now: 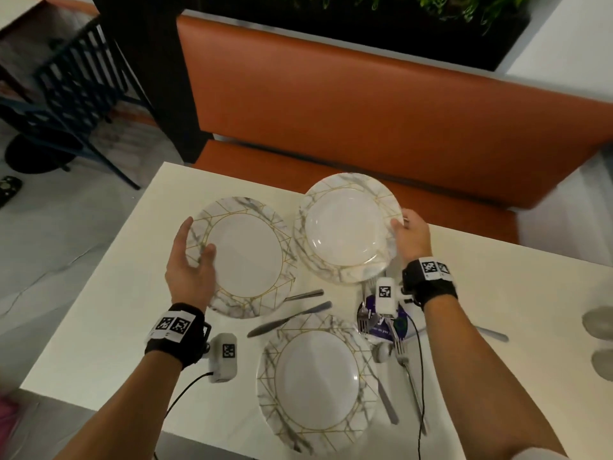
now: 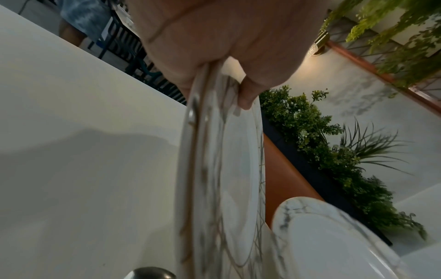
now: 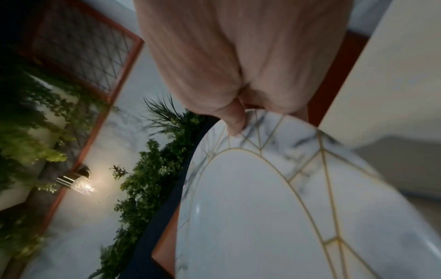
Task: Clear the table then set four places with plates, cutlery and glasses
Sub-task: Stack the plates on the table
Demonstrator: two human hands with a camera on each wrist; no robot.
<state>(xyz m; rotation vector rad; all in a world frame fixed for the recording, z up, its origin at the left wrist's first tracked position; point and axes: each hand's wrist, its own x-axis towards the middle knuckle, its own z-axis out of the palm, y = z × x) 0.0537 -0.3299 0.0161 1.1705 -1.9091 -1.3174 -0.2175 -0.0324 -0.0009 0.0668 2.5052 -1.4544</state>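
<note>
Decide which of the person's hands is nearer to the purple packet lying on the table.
Right. The right hand grips a plate just beyond the purple packet; the left hand holds another plate across the table.

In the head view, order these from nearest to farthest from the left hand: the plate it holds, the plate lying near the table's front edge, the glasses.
1. Plate in the left hand: held plate.
2. Front plate, lying on the table, centre.
3. Glasses, far right edge.

I see white plates (image 1: 248, 257) rimmed in grey marbling and gold lines. My table (image 1: 109, 310) is cream, the bench (image 1: 331, 104) orange.
</note>
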